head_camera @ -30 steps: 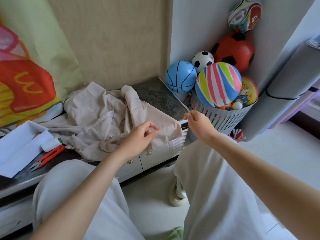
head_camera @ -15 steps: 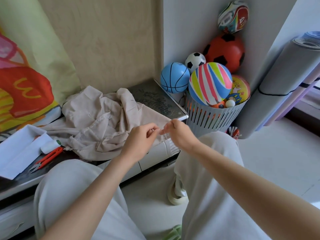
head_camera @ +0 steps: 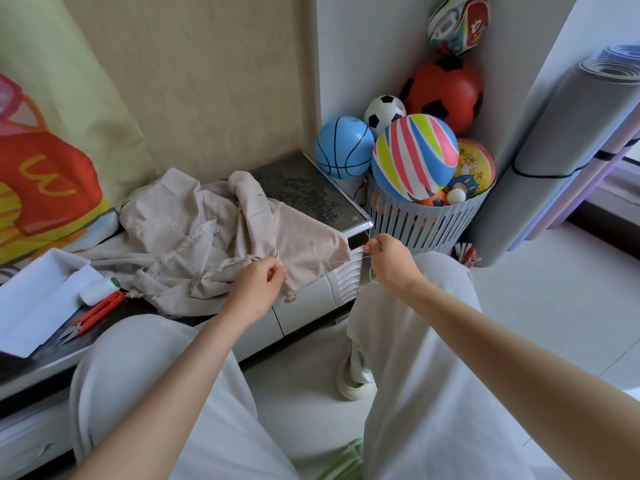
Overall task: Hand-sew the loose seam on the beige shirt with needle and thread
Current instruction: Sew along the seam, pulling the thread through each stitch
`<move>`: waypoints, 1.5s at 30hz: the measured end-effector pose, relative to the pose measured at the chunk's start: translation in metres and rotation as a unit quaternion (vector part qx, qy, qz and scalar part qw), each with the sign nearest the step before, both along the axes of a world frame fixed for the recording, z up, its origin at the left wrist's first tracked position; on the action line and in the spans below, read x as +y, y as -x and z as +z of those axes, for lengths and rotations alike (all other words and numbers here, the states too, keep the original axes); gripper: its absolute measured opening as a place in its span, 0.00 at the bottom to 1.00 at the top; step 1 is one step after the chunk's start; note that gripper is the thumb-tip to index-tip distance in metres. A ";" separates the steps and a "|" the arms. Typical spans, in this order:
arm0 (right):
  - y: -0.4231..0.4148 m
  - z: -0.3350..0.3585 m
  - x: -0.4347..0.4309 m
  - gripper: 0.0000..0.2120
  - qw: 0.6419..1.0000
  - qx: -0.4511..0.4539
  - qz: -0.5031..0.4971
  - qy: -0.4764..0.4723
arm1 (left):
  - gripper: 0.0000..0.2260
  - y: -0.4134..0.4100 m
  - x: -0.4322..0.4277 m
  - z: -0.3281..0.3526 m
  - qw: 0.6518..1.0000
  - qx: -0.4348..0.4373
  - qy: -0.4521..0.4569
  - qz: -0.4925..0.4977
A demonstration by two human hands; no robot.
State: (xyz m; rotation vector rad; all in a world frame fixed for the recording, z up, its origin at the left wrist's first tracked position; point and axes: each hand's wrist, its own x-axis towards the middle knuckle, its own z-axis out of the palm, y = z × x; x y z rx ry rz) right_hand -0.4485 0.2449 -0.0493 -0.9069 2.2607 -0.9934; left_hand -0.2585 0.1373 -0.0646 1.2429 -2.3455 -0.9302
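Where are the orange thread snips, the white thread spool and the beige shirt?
orange thread snips point(head_camera: 100, 310): head view, on the orange handle.
white thread spool point(head_camera: 95, 292): head view, on its white side.
beige shirt point(head_camera: 207, 237): head view, on the crumpled middle.

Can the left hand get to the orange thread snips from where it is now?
Probably yes, but not while it's busy. The left hand is pinching the beige shirt edge; the orange thread snips lie uncovered on the cabinet top to its left, nothing between them. It would have to release the fabric first.
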 end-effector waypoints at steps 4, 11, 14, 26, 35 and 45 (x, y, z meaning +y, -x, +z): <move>0.002 -0.005 0.002 0.09 0.995 0.070 0.012 -0.075 | 0.10 0.009 0.014 0.020 0.995 0.089 -0.033 -0.012; -0.029 0.025 -0.001 0.09 0.995 -0.050 0.058 0.068 | 0.09 0.030 0.047 0.049 0.988 0.106 0.004 -0.112; -0.040 0.030 0.001 0.12 0.987 -0.087 0.111 0.076 | 0.11 0.031 0.045 0.041 0.991 0.093 0.001 -0.099; 0.007 -0.009 0.014 0.13 0.999 0.038 0.021 -0.008 | 0.09 -0.005 -0.002 -0.004 0.999 -0.013 0.025 -0.034; -0.006 -0.002 0.009 0.12 0.997 0.065 0.021 0.037 | 0.07 0.019 0.068 0.053 0.984 0.114 0.016 -0.136; -0.039 0.019 0.011 0.12 0.973 -0.176 0.140 0.056 | 0.09 0.017 0.054 0.034 0.987 0.111 0.008 -0.120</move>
